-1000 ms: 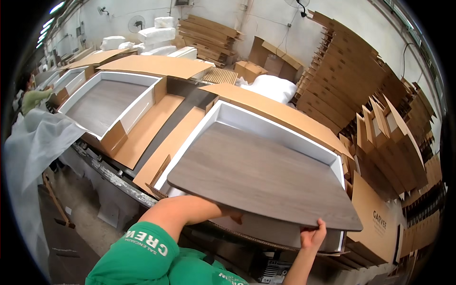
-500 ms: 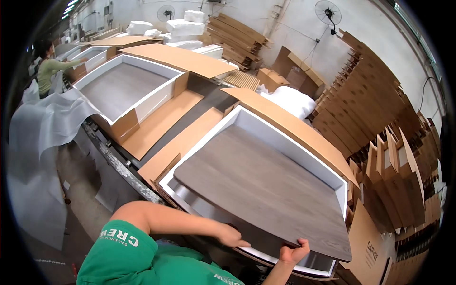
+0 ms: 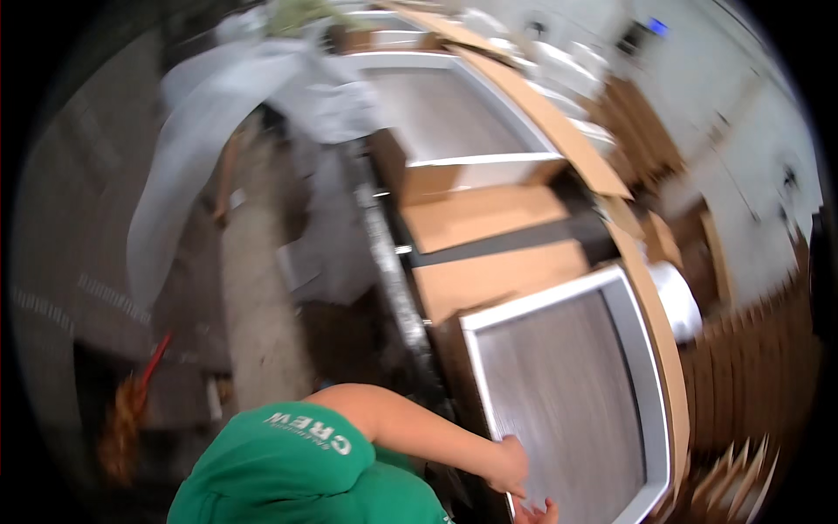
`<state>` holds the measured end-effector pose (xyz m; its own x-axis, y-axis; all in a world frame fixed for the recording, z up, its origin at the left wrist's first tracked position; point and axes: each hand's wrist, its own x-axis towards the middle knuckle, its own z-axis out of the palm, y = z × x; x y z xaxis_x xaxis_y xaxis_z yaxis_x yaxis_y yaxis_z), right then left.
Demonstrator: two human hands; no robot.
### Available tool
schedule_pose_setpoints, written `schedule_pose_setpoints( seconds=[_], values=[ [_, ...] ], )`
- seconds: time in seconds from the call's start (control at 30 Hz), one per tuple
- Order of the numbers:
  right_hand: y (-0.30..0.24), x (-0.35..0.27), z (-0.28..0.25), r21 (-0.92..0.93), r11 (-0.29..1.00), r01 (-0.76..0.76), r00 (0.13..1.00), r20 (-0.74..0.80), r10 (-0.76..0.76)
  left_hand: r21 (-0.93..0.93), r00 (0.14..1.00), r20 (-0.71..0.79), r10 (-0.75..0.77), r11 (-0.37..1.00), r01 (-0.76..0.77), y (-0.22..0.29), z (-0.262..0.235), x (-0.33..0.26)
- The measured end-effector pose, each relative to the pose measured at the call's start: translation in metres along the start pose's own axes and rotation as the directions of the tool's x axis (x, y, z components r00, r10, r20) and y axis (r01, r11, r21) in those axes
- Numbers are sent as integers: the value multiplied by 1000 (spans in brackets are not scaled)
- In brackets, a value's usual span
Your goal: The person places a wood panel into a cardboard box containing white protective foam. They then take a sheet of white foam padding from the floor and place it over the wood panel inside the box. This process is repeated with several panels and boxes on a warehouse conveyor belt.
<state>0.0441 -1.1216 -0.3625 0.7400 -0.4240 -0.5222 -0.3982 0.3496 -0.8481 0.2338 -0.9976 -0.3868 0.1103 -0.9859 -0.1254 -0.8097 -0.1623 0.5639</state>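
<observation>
A grey-brown wood-grain panel (image 3: 559, 384) lies down inside a carton lined with white foam strips (image 3: 642, 349). My left hand (image 3: 508, 465) is over the foam strip on the carton's near side, by the panel's edge. Its fingers are blurred, so I cannot make out how they are bent. Just below it, my right hand (image 3: 534, 512) shows at the picture's lower edge, partly cut off, with its visible fingers apart and nothing seen in them.
Farther along the conveyor (image 3: 384, 253) stands a second foam-lined carton (image 3: 436, 179) with a similar panel. Translucent sheeting (image 3: 205, 131) drapes at the left. Stacked cardboard (image 3: 742, 375) fills the right. A person in a light green top (image 3: 301, 16) is at the far end.
The panel, tilted and resting over the near foam edge before, now lies down in the carton. My hands have come off its edge. The view has swung left.
</observation>
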Motion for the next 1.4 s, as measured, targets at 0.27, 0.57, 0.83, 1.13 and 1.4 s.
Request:
schedule_pose_setpoints(
  seconds=[0.27, 0.57, 0.83, 1.13, 1.4],
  values=[
    [18, 107, -66, 67, 979, -192, 973, 143, 181, 106, 442, -845, 301, 904, -414, -53, 21, -101],
    [-24, 60, 198, -64, 926, 373, 925, -46, -376, -851, 95, -155, -983, 182, 493, -285, 141, -342],
    [31, 196, 464, -639, -6, 769, 576, 697, -427, -254, 98, 161, -982, 54, 966, -533, 157, -453],
    [79, 356, 560, -511, -566, 647, 528, 836, -151, -36, 179, -98, -979, 184, 982, -760, 225, -464],
    [99, 340, 512, -584, -542, 604, 543, 800, -257, 5, 101, -128, -987, 101, 995, -887, 278, -445]
  ],
)
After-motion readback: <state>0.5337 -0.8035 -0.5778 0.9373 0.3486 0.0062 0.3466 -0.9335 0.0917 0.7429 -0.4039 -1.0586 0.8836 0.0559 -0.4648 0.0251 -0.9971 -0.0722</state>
